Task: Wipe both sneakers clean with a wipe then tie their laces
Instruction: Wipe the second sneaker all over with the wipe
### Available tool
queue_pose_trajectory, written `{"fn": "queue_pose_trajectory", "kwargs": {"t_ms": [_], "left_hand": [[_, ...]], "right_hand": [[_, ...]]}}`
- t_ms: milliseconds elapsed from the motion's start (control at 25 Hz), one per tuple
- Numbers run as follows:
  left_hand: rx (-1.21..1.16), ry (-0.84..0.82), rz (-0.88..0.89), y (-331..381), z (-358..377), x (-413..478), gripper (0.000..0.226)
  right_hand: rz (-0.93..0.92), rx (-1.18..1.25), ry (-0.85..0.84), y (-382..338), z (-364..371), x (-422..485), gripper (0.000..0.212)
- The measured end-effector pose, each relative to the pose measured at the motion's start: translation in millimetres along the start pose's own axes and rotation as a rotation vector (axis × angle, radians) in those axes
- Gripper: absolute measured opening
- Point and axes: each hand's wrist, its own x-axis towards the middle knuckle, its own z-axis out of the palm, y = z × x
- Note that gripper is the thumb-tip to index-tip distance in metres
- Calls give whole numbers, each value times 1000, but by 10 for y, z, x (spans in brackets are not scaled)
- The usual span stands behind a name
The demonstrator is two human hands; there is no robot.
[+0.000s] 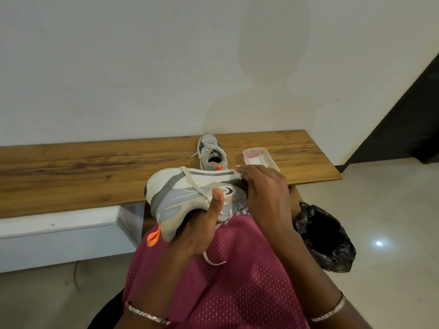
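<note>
My left hand (202, 224) grips a white and grey sneaker (187, 193) from below, thumb on its side, holding it on its side above my lap. An orange heel tab (154, 237) hangs at its lower left and a loose lace (212, 258) dangles under my palm. My right hand (263, 188) curls over the sneaker's right end; a wipe under the fingers is mostly hidden. The second sneaker (211, 150) stands upright on the wooden bench (71, 169), laces loose. A wipes box (260, 159) lies open just right of it.
A black bin bag (325, 238) sits on the tiled floor to my right, below the bench end. A white wall rises behind the bench and a white ledge (59, 236) runs under it at left. My lap is covered by a magenta mesh garment (225, 269).
</note>
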Motion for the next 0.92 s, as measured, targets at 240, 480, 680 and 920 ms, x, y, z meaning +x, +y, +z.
{"fn": "queue_pose_trajectory", "kwargs": {"t_ms": [240, 480, 680, 920], "left_hand": [[56, -4, -5, 38, 2, -7, 108], [192, -120, 83, 71, 106, -84, 86], [129, -42, 46, -18, 64, -52, 104], [149, -38, 0, -51, 49, -17, 122]], "right_hand": [[231, -60, 2, 192, -69, 6, 31], [-55, 181, -21, -211, 41, 114, 22], [-62, 163, -101, -6, 26, 167, 25], [60, 30, -59, 195, -93, 66, 24]]}}
